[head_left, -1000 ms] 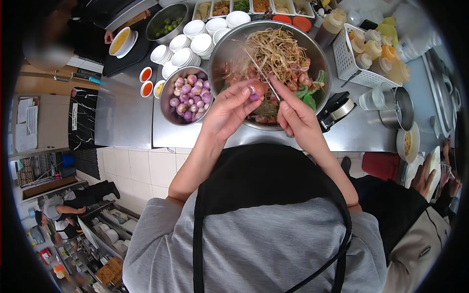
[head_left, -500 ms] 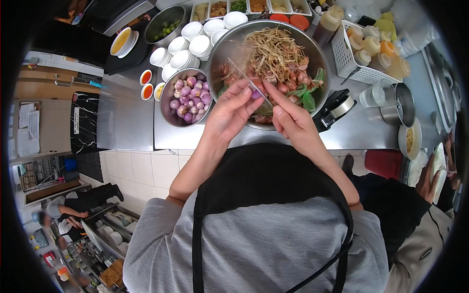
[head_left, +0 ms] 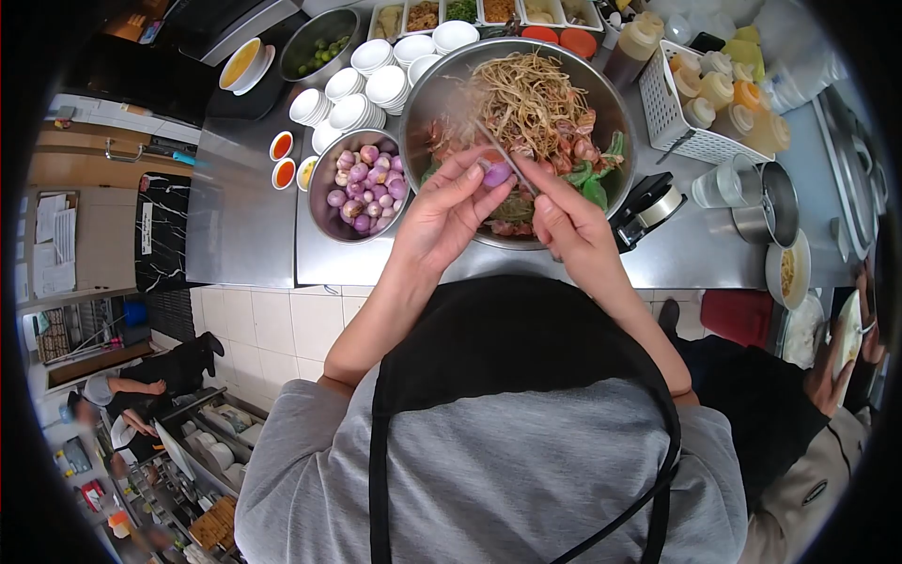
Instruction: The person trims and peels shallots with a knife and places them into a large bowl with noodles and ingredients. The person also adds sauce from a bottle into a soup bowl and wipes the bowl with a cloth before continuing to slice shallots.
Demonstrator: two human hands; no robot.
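Observation:
Over a large metal bowl (head_left: 413,99), my left hand (head_left: 449,202) pinches a small purple shallot (head_left: 498,173) between thumb and fingers. My right hand (head_left: 571,211) grips a knife (head_left: 512,158), its narrow blade lying along the shallot's right side. Below both hands, the large bowl holds stringy, root-like brown strands (head_left: 531,94), reddish-brown skins and some green plastic netting (head_left: 594,191). Left of it stands a smaller metal bowl (head_left: 324,218) full of peeled purple shallots (head_left: 366,193). The knife's handle is mostly hidden in my right hand.
Stacked white bowls (head_left: 385,86) stand behind the shallots, with small sauce cups (head_left: 282,160) further left. On the right are a black-and-silver device (head_left: 648,211), a white basket (head_left: 676,132) of bottles and a metal pot (head_left: 778,202). A co-worker's hand (head_left: 827,376) shows at far right.
The knife blade has swung more upright and moved right, uncovering more of the shallot. My right hand has shifted slightly right. My left hand has stayed almost in place.

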